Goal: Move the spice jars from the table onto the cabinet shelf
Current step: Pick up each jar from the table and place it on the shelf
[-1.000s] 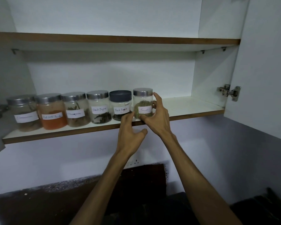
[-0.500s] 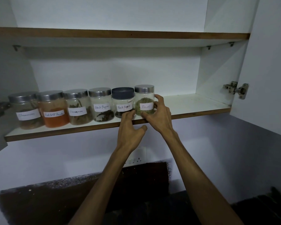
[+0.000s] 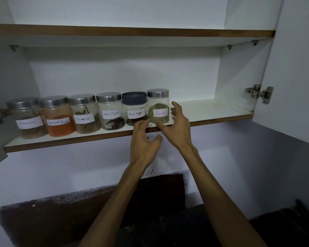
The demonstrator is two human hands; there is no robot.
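Several labelled spice jars stand in a row along the front of the lower cabinet shelf (image 3: pixel 212 111). The rightmost is the fennel jar (image 3: pixel 158 106) with a silver lid, touching a dark-lidded black pepper jar (image 3: pixel 134 108). My right hand (image 3: pixel 177 129) is spread just right of the fennel jar, thumb near its base, fingers off the glass. My left hand (image 3: pixel 144 139) hovers at the shelf edge below the black pepper jar, fingers loosely bent and holding nothing.
To the left stand a second black pepper jar (image 3: pixel 111 111), cinnamon (image 3: pixel 84 114) and red chilli powder (image 3: pixel 56 116). The shelf right of the fennel jar is bare. The open cabinet door (image 3: pixel 292 86) with its hinge (image 3: pixel 259 93) stands at the right. An upper shelf (image 3: pixel 132 32) is overhead.
My right hand's fingers, wrapped round the fennel jar half a second ago, have opened away from it. The jar stays on the shelf. The left hand has barely moved.
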